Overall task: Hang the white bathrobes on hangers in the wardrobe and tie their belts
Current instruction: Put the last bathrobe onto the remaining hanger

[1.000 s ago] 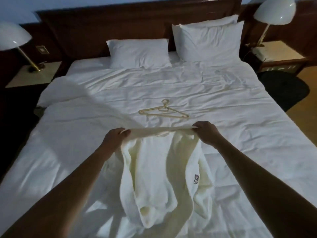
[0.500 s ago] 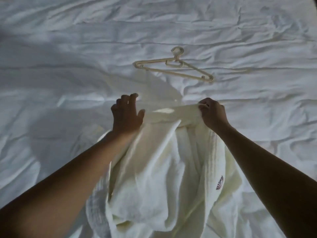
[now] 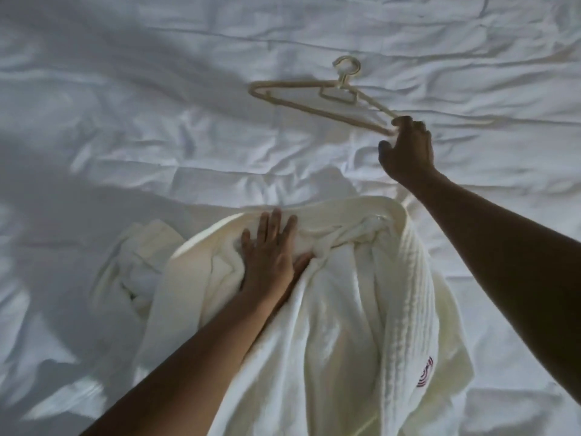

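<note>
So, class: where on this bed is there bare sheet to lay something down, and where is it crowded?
Bare sheet lies left of the hanger and beyond the bathrobe; more lies right of the right hand. Crowded: the near middle, where the left hand presses the heaped bathrobe, and the gap where the right hand pinches the hanger's end.

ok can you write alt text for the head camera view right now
A person's right hand grips one end of a beige plastic hanger on a wrinkled white bed sheet. Their left hand presses flat on the collar of a white bathrobe spread nearer the camera.
</note>
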### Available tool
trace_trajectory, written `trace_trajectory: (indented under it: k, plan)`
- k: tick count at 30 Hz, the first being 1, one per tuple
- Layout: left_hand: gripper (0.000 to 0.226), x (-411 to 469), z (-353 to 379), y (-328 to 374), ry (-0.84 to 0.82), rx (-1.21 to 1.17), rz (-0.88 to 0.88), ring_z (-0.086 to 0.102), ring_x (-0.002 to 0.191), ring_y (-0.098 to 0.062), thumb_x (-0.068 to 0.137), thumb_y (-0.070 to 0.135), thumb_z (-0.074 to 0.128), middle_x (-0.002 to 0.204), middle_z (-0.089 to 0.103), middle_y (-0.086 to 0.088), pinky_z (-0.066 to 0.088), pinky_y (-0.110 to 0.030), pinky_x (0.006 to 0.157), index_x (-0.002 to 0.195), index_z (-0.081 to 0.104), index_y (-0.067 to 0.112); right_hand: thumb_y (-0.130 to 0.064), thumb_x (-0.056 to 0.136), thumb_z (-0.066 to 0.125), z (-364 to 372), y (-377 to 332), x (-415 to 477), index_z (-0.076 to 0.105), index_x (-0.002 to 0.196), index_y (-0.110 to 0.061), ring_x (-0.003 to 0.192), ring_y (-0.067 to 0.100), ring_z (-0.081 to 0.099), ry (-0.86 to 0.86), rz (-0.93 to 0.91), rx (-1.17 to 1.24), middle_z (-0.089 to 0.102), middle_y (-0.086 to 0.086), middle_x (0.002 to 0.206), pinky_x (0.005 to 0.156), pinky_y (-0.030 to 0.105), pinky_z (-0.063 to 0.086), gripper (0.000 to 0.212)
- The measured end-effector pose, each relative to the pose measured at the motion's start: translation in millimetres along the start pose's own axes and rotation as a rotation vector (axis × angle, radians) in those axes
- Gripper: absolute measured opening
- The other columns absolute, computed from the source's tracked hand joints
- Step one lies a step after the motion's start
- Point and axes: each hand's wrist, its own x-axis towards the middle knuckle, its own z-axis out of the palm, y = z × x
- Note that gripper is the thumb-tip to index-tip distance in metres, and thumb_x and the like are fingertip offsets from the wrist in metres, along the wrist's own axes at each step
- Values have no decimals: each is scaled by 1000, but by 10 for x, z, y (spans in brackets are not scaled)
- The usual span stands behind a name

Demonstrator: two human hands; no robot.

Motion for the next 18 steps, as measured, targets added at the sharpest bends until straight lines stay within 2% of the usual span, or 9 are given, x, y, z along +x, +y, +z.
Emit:
trace_trajectory:
  k: [2,3,7,10,12,14,16,17,18]
  plan:
    - [79,21,69,-48,24,-29,17,46,142,-38,86,67,38,156,45,-15,37,-68,107,148,52,20,-26,90,65,57,15,182,39,148,-21,140,38,34,-98,-6,-139,34,15,154,112,50,33,63]
    - [79,37,106,-69,35,-37,25,47,141,-37,85,67,39,156,46,-15,37,-68,106,147,54,20,-25,89,67,103,59,267,41,148,-24,141,38,32,-141,-15,-175,33,14,154,113,50,33,64]
    - [79,76,214,-96,64,-10,27,47,142,-34,84,71,42,155,48,-13,36,-66,107,145,56,22,-39,86,60,178,229,285,61,120,-27,127,41,43,-169,-82,-221,48,19,132,104,48,39,36]
    - [79,82,163,-64,-2,-12,13,48,141,-34,84,71,41,155,48,-13,36,-66,107,144,57,22,-37,89,69,118,267,100,65,112,-25,124,40,41,-154,-132,-340,45,16,131,103,50,36,26]
    - [79,57,75,-51,-47,-43,-4,36,149,-31,87,71,39,162,37,-10,28,-64,114,150,50,24,-35,88,72,11,291,-22,68,110,-22,125,40,44,-171,-154,-318,48,15,131,104,49,38,25]
    - [70,56,-96,-52,-94,-166,-39,22,155,-25,93,61,52,168,25,-6,19,-53,122,153,44,26,-33,86,72,-131,375,-140,71,108,-17,119,40,55,-238,-149,-281,58,17,123,101,45,45,27]
    - [47,12,-383,-78,-14,-409,-29,45,142,-25,91,33,70,151,52,-8,29,-30,118,135,64,19,-33,83,76,-332,512,-308,72,100,-17,114,37,60,-285,-126,-260,64,17,116,98,41,46,23]
    - [35,-38,-559,-108,93,-511,-29,59,127,-25,87,21,70,133,66,-7,35,-20,108,122,72,15,-35,81,78,-455,575,-430,70,94,-21,112,36,61,-295,-117,-244,66,15,113,96,40,46,20]
    - [29,-97,-722,-159,227,-554,-35,65,114,-24,84,16,66,118,71,-5,39,-17,100,112,75,14,-36,79,82,-586,631,-590,67,87,-24,107,34,63,-304,-112,-222,66,13,108,91,39,46,21]
